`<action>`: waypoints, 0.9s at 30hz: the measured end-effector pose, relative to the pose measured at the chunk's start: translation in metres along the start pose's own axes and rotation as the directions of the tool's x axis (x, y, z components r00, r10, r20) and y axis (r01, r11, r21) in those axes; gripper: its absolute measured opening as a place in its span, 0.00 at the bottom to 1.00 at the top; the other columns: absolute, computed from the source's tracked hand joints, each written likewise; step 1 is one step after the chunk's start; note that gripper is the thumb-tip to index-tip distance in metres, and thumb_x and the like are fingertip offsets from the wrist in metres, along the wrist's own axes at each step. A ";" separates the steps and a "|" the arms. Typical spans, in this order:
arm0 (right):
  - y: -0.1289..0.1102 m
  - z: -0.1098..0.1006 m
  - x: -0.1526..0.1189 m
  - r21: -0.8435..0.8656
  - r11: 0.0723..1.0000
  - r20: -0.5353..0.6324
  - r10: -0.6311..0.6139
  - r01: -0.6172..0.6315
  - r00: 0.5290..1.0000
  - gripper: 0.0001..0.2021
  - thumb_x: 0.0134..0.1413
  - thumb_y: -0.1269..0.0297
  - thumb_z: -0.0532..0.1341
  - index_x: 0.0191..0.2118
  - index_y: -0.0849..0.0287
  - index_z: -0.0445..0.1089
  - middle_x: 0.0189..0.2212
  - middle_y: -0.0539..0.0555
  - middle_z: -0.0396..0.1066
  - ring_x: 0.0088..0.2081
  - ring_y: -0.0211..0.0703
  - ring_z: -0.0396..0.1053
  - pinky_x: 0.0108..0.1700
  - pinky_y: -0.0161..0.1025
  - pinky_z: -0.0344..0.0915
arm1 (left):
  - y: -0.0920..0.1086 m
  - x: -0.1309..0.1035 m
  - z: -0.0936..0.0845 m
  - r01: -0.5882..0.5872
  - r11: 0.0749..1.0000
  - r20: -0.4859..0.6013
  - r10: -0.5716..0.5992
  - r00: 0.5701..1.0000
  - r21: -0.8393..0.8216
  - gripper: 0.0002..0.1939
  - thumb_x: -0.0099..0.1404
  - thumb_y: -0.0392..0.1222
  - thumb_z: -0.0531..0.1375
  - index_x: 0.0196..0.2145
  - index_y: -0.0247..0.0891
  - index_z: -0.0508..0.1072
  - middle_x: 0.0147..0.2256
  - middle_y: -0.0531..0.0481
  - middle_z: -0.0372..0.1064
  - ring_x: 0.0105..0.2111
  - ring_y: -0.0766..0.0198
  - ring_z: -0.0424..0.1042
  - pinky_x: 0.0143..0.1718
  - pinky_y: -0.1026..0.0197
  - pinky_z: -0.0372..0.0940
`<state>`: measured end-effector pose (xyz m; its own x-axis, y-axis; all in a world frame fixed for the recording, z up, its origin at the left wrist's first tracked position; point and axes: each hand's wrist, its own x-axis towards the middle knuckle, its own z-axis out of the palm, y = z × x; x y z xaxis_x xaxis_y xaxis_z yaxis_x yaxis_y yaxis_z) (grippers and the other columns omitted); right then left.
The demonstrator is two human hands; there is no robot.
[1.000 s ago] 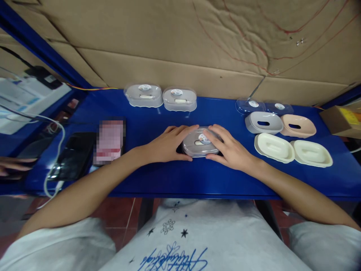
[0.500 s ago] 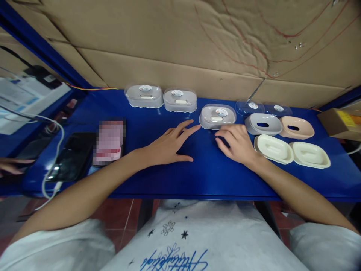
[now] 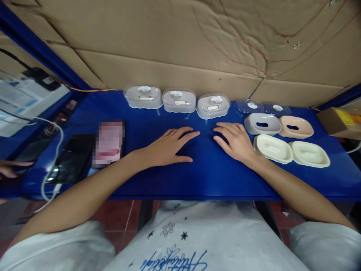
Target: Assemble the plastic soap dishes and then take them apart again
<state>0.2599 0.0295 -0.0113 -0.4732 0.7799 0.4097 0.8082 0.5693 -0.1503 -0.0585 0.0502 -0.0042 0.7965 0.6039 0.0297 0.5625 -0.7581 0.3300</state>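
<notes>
My left hand [image 3: 172,146] is over the middle of the blue table with its fingers spread and nothing in them. Across from it, my right hand [image 3: 235,141] is also open and holds nothing. Beyond both hands stands a grey soap box with a clear lid [image 3: 213,106], a round sticker on top; neither hand touches it. Two like boxes, one in the middle [image 3: 179,101] and one at the left [image 3: 143,97], complete a row along the back. Right of my right hand lie a grey oval tray [image 3: 263,124], a peach tray [image 3: 296,127] and two cream bases [image 3: 273,148].
Two clear lids [image 3: 249,108] lie at the back right. A phone with a blurred screen [image 3: 109,143] and a dark phone [image 3: 70,158] lie left, beside a white cable [image 3: 59,150]. Another person's hand [image 3: 8,169] shows at the far left. A cardboard box [image 3: 338,122] stands right.
The nearest covered soap box has moved back and slightly left, into line with the other two. My fingers have come away from it, and both hands now rest apart from it.
</notes>
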 end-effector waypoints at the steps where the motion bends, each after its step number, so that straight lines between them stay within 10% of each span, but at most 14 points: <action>1: 0.001 -0.006 0.001 -0.013 1.000 0.000 0.018 -0.018 1.000 0.20 0.80 0.52 0.54 0.55 0.57 0.79 0.59 0.63 0.81 0.60 0.59 0.78 0.62 0.57 0.66 | 0.000 0.000 0.000 -0.002 1.000 0.001 0.002 1.000 -0.001 0.47 0.76 0.63 0.66 0.80 0.44 0.52 0.77 0.32 0.53 0.75 0.34 0.57 0.75 0.34 0.55; 7: 0.029 -0.066 -0.010 -0.426 0.804 0.004 0.460 -0.415 0.888 0.30 0.78 0.44 0.48 0.43 0.61 0.81 0.31 0.67 0.80 0.37 0.66 0.80 0.40 0.55 0.70 | -0.002 0.000 0.002 -0.017 1.000 0.008 0.017 1.000 -0.004 0.42 0.78 0.66 0.62 0.78 0.44 0.58 0.75 0.34 0.57 0.74 0.37 0.59 0.75 0.38 0.54; 12: 0.061 -0.088 -0.032 -0.519 0.702 0.185 0.649 -0.488 0.738 0.29 0.74 0.39 0.54 0.40 0.59 0.81 0.29 0.70 0.79 0.34 0.65 0.79 0.36 0.53 0.68 | -0.004 0.000 0.002 -0.024 1.000 0.005 0.024 1.000 0.000 0.39 0.78 0.66 0.60 0.77 0.44 0.61 0.74 0.35 0.59 0.73 0.37 0.60 0.74 0.37 0.55; 20: 0.030 -0.092 -0.022 0.164 0.933 0.382 0.239 -0.319 0.893 0.22 0.76 0.43 0.54 0.56 0.51 0.77 0.41 0.54 0.85 0.39 0.54 0.83 0.43 0.48 0.75 | -0.004 0.000 0.002 -0.036 0.999 0.005 0.036 0.999 0.018 0.38 0.78 0.65 0.62 0.75 0.42 0.65 0.73 0.34 0.60 0.73 0.37 0.61 0.74 0.36 0.56; 27: 0.046 -0.087 -0.020 -0.110 0.966 0.184 0.250 -0.233 0.951 0.20 0.77 0.51 0.53 0.49 0.56 0.79 0.44 0.60 0.85 0.44 0.60 0.82 0.49 0.53 0.73 | -0.003 0.000 0.002 -0.032 0.999 -0.001 0.032 0.999 0.008 0.37 0.78 0.66 0.61 0.75 0.45 0.65 0.74 0.36 0.60 0.73 0.37 0.61 0.74 0.36 0.56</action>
<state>0.3370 0.0179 0.0515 -0.3125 0.9314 0.1865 0.9296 0.3403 -0.1417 -0.0601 0.0520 -0.0070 0.8138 0.5797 0.0413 0.5385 -0.7789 0.3216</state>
